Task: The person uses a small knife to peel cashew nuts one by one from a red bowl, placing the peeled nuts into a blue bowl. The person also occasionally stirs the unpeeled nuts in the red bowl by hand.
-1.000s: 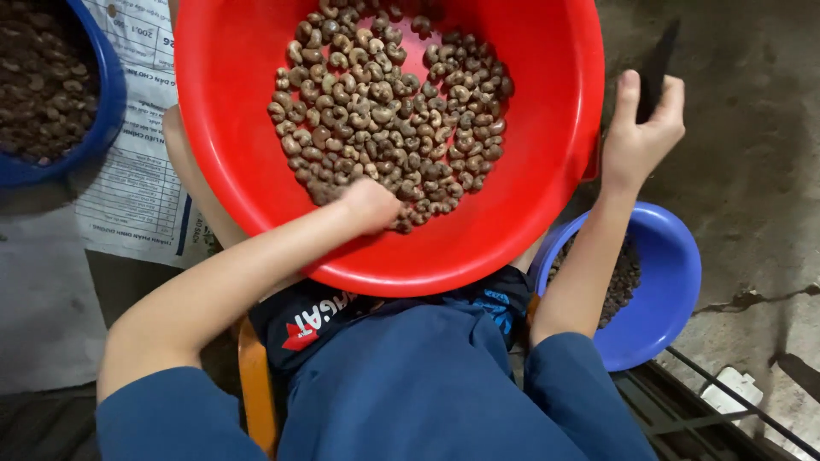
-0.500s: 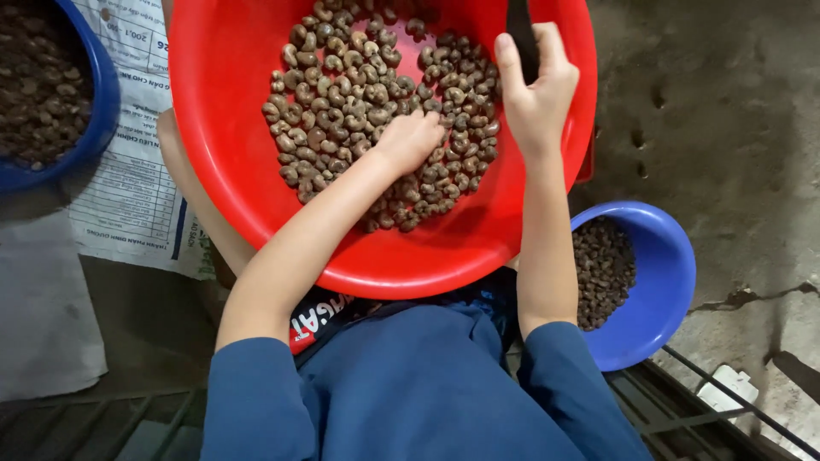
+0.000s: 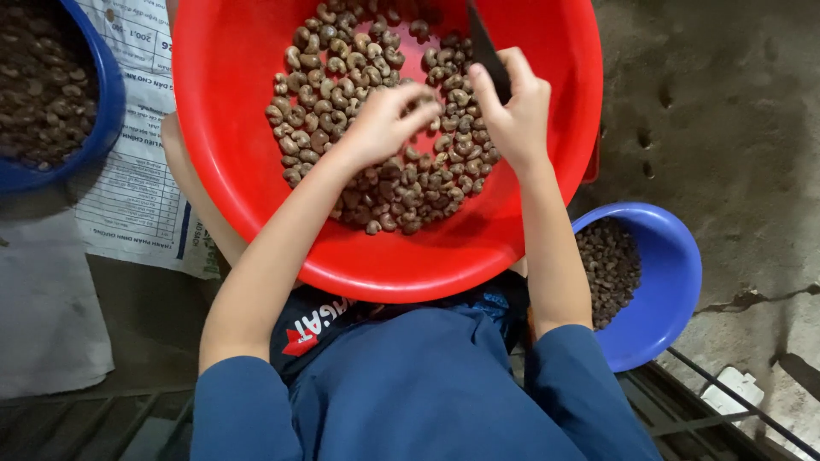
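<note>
A single cashew nut [image 3: 424, 100] is pinched in the fingertips of the left hand [image 3: 380, 128], above the heap of cashew nuts [image 3: 376, 111] filling the upper centre of the frame inside a big red basin [image 3: 547, 213]. Just right of it, the right hand [image 3: 512, 115] is closed around a dark knife [image 3: 485, 47], blade pointing up. A blue bowl [image 3: 670, 290] of dark shells sits lower right; another blue basin [image 3: 102, 111] sits upper left on a printed sack [image 3: 137, 205].
</note>
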